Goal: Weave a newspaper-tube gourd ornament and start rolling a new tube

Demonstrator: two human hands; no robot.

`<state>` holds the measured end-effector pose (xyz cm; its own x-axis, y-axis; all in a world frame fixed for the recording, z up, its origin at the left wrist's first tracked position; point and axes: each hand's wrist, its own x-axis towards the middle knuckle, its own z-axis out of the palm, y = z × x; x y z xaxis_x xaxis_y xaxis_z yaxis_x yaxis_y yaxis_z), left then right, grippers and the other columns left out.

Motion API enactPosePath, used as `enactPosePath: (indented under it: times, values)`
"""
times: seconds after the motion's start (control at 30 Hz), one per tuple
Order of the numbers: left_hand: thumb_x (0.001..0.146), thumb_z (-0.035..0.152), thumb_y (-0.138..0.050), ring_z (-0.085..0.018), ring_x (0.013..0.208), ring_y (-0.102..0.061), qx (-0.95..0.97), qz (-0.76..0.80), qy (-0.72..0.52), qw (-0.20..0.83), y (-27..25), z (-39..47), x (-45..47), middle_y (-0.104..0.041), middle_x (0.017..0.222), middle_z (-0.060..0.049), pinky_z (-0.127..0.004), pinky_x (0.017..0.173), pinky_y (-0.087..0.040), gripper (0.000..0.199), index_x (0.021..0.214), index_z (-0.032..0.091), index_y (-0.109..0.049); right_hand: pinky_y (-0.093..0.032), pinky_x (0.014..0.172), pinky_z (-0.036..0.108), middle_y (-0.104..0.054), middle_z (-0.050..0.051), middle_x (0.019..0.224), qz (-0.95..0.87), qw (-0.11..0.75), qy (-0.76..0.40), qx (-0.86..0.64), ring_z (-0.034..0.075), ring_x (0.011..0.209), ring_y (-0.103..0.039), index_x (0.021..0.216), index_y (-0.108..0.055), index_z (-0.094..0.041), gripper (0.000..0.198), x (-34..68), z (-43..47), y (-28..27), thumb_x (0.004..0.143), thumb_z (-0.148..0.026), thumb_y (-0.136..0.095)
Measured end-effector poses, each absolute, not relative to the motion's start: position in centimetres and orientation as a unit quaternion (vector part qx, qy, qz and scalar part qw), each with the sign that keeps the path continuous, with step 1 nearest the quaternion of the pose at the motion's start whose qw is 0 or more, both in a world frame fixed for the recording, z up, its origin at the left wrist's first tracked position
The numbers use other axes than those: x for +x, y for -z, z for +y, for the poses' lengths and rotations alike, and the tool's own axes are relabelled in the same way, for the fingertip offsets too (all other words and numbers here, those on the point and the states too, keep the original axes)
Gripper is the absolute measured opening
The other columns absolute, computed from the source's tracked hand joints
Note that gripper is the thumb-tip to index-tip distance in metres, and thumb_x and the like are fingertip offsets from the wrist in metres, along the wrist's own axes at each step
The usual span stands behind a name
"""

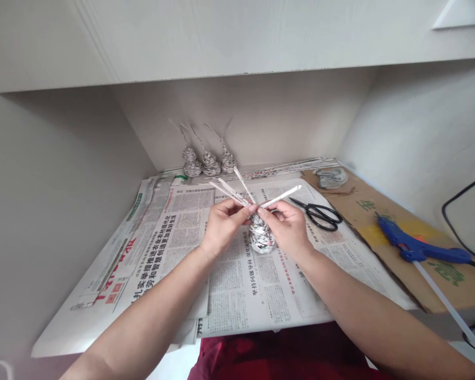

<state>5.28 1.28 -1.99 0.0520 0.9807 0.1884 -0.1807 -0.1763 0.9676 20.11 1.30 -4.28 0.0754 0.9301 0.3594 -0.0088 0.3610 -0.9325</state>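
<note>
A woven newspaper gourd [262, 235] stands between my hands above the newspaper-covered table. Several rolled paper strips [243, 184] fan out from its top. My left hand [228, 221] pinches strips at the neck, thumb against fingers. From the other side my right hand [287, 224] grips the top of the gourd and a paper strip [281, 197] that points up to the right. Fingers hide part of the weave. Just right of my right hand lie black-handled scissors [322, 215], their blades pointing left.
Three finished-looking paper gourds [211, 163] with thin stems stand at the back wall. Long paper rolls [277, 169] lie beside them. On the right, a blue glue gun [419, 243] and a grey crumpled cloth [331, 178] rest on cardboard [374, 232]. Newspaper sheets [170, 253] cover the tabletop.
</note>
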Motion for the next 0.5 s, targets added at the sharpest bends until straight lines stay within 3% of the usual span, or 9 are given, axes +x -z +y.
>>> enactPosePath:
  times: [0.27,0.5]
  values:
    - [0.071,0.032,-0.078,-0.013,0.071,-0.062,0.518,0.396,-0.579,0.490,1.57,0.96,5.49,-0.066,0.081,-0.003,-0.024,0.059,-0.060,0.023,0.082,0.014,-0.069,-0.049,0.057,0.027,-0.069,0.004,0.080,-0.622,0.594,-0.260,-0.440,0.015,0.064,-0.061,0.077,-0.070,-0.020,0.010,20.15,0.98,3.79,0.080,-0.030,-0.070]
    - [0.072,0.029,-0.077,-0.013,0.074,-0.063,0.492,0.383,-0.574,0.531,1.59,1.06,5.32,-0.068,0.084,-0.004,-0.022,0.059,-0.059,0.024,0.087,0.012,-0.069,-0.053,0.065,0.031,-0.073,0.006,0.084,-0.598,0.600,-0.311,-0.431,0.018,0.071,-0.066,0.084,-0.074,-0.019,0.014,20.30,1.16,3.77,0.080,-0.032,-0.071]
